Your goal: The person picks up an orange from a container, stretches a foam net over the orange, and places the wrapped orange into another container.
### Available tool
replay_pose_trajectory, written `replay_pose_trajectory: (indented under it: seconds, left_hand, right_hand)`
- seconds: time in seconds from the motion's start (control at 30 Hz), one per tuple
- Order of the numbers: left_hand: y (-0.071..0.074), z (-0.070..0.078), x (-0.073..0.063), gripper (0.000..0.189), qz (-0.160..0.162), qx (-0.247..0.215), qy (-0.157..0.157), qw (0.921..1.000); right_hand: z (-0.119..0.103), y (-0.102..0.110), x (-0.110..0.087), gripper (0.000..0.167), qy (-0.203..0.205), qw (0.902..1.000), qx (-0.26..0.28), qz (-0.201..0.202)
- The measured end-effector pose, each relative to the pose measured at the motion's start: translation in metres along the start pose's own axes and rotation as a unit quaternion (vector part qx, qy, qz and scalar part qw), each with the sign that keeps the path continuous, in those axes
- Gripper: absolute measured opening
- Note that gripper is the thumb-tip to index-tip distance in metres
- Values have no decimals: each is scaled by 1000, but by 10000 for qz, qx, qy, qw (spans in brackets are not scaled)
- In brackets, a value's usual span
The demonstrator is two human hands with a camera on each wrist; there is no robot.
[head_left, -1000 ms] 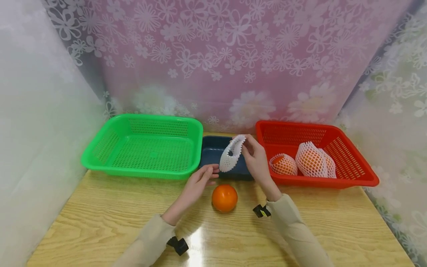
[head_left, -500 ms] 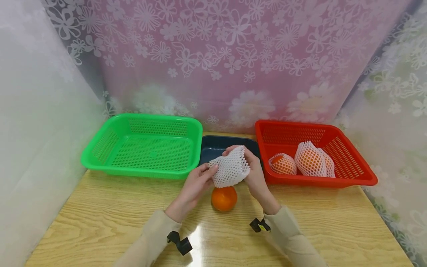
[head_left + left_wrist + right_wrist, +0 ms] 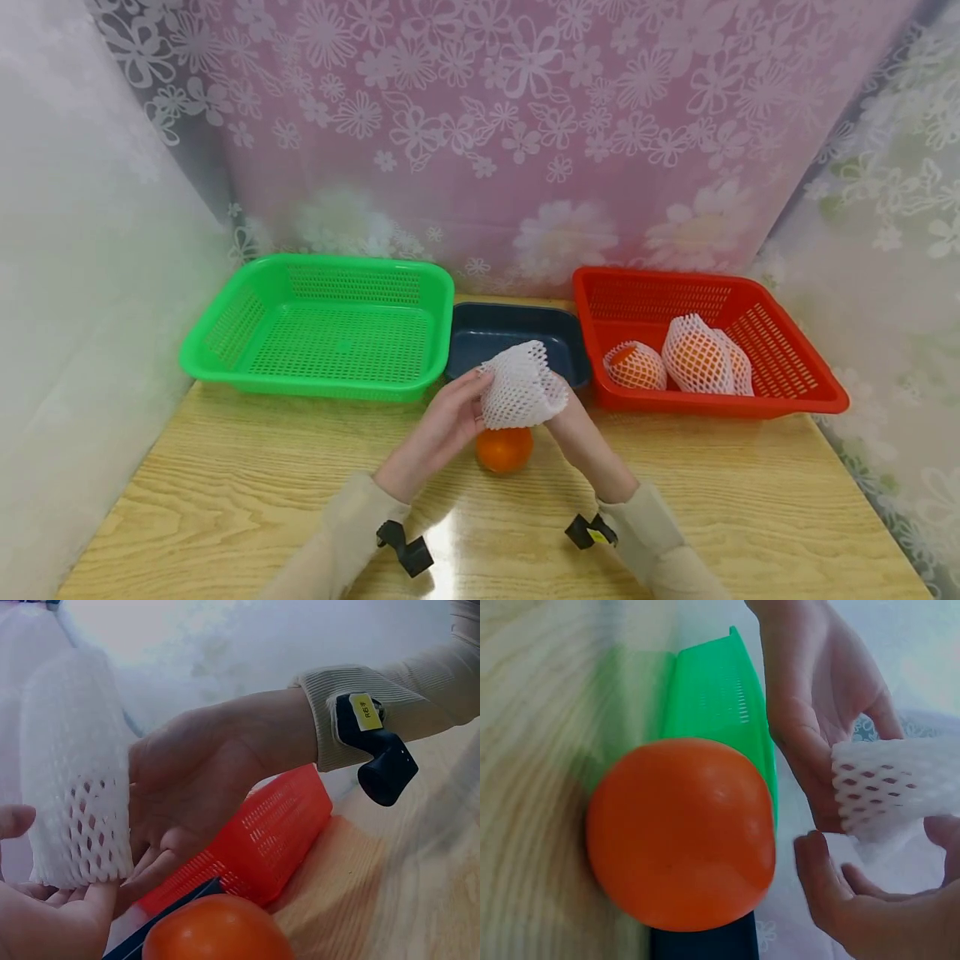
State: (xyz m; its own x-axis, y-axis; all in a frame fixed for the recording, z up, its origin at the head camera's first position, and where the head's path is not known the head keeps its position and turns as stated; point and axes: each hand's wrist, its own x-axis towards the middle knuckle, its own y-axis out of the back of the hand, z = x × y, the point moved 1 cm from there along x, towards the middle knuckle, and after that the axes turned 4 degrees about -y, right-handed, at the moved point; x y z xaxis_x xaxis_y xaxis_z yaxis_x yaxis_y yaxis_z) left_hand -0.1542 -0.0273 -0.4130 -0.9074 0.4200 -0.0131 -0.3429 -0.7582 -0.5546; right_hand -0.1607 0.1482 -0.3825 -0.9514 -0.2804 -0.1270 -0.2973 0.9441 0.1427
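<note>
A white foam fruit net (image 3: 521,392) is held up between both hands, over the front of the dark blue tray (image 3: 487,321). My left hand (image 3: 447,421) pinches its left edge. My right hand (image 3: 576,429) holds it from behind on the right, fingers mostly hidden by the mesh in the head view. In the right wrist view the curved thumb and fingers of the right hand (image 3: 892,922) lie about the foam net (image 3: 885,784). Just below the hands, a smooth, round orange fruit (image 3: 504,452) sits bare on the table, its top overlapped by the net.
To the left stands a green plastic basket (image 3: 337,392) with nothing inside. A red basket (image 3: 720,407) at the right holds several orange fruits in foam nets (image 3: 697,358). The wooden table (image 3: 225,492) reaches back to a flowered curtain (image 3: 480,150).
The foam net has come down and nearer, from above the blue tray to just over the orange fruit. My left hand has taken hold of it, and the right hand has shifted behind it.
</note>
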Motion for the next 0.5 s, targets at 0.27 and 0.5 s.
replay_pose_trajectory:
  seconds: [0.27, 0.5]
  left_hand:
    - [0, -9, 0, 47, -62, 664, -46, 9978]
    - [2, -10, 0, 42, 59, 589, 31, 9982]
  right_hand:
    - [22, 5, -8, 45, 125, 9996, -231, -50]
    - [21, 7, -13, 43, -388, 9938, 962, 399]
